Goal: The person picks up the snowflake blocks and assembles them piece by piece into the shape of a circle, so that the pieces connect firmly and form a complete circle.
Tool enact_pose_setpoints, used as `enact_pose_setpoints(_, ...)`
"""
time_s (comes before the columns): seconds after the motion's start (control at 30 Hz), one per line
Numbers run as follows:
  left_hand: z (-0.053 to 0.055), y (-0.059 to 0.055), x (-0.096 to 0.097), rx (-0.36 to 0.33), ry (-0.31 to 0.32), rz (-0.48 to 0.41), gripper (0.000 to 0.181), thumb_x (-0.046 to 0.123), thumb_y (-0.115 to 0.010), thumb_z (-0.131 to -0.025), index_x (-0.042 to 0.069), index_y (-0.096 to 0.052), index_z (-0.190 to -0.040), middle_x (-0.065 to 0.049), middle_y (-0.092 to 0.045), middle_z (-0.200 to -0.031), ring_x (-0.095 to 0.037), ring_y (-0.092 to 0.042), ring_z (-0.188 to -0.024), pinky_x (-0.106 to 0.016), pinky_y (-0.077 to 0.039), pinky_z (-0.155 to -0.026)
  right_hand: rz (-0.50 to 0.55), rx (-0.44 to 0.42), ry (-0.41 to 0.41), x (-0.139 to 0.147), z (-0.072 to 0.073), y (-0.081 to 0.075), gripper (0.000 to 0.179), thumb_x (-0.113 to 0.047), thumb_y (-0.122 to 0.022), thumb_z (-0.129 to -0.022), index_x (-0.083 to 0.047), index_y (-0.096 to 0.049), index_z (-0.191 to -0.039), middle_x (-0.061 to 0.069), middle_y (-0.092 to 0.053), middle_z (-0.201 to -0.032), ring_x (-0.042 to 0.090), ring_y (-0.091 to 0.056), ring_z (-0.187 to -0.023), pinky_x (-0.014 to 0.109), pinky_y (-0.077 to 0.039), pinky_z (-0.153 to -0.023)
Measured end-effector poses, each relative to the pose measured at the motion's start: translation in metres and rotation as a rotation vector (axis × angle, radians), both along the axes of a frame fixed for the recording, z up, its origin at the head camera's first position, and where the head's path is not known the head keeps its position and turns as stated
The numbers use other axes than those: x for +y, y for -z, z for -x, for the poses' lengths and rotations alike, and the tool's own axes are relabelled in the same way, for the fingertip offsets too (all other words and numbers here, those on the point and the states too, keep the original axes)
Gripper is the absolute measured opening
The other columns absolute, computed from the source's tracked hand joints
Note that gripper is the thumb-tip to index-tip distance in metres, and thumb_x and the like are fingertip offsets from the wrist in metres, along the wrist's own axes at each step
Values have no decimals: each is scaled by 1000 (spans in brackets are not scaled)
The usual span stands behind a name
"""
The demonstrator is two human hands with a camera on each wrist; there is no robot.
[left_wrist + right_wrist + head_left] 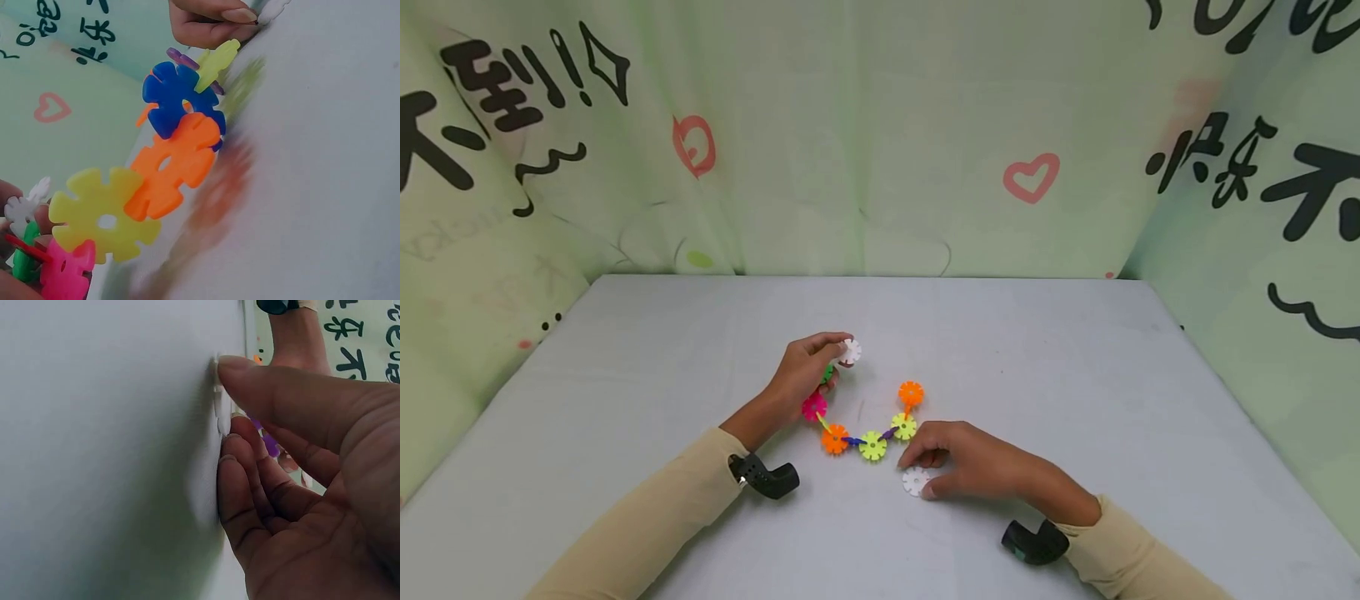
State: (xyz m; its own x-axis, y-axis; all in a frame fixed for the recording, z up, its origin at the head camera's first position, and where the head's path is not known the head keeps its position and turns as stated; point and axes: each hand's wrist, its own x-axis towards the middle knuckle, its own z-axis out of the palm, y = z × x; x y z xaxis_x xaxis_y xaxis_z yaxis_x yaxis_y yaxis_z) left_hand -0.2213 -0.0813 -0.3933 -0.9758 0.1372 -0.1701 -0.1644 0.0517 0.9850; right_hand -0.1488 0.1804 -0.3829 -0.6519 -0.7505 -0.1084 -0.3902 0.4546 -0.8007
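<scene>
My left hand (793, 379) grips one end of a curved chain of interlocking plastic snowflake discs, by a white disc (852, 352) and a green disc (828, 374). From there the chain runs through a pink disc (814, 407), an orange disc (834, 439) and a yellow disc (873, 446) to another orange disc (912, 393) at its far end. A blue disc (170, 94) shows in the left wrist view. Just below the chain, my right hand (981, 462) pinches a separate white snowflake disc (914, 481) between thumb and fingers, low at the tabletop.
A white-covered table (1037, 350) lies under both hands. Pale green printed curtains (925, 100) hang behind it and along both sides. A black wrist device (767, 479) sits on the left wrist, another black device (1036, 543) on the right.
</scene>
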Motion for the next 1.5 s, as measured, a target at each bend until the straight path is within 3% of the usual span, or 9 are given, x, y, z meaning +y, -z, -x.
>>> enact_pose_setpoints(0.3, 0, -2, 1, -1, 14, -1, 31, 21, -52, -101, 11, -63, -128, -10, -63, -101, -15, -45, -56, -20, -38, -49, -137, 66, 1, -9, -3, -9, 28, -5, -78, -81, -14, -71, -106, -9, -55, -97, 8, -53, -87, 24, -48, -80)
enact_pose_setpoints(0.43, -1, -3, 2, -4, 14, -4, 29, 20, -53, -101, 12, -64, -126, -10, -63, -101, -16, -45, -56, -20, -38, -49, -147, 85, 22, -9, -3, -9, 24, -5, -78, -80, -16, -69, -99, -7, -53, -90, 9, -51, -83, 24, -47, -75)
enact_pose_setpoints(0.73, 0, -5, 2, -24, 40, -16, 27, 19, -54, -99, 11, -65, -122, -9, -62, -102, -15, -44, -56, -21, -37, -49, -80, 45, 44, -4, 2, -8, 14, -4, -72, -85, -17, -69, -87, -10, -63, -80, 8, -57, -74, 25, -50, -70)
enact_pose_setpoints(1.0, 0, -3, 4, -16, 53, 30, 34, 15, -54, -97, 13, -63, -130, -8, -57, -108, -15, -43, -52, -22, -36, -48, 15, 44, 72, -1, 12, -15, 10, -3, -71, -87, -8, -72, -96, -5, -66, -87, 11, -60, -78, 26, -52, -75)
enact_pose_setpoints(1.5, -4, 3, 12, 41, 144, 31, 33, 25, -63, -96, 9, -64, -125, -8, -68, -90, -16, -42, -51, -22, -31, -45, 164, 40, 269, -13, 37, -24, 9, -7, -73, -87, -3, -69, -93, 4, -67, -87, 22, -66, -76, 32, -55, -70)
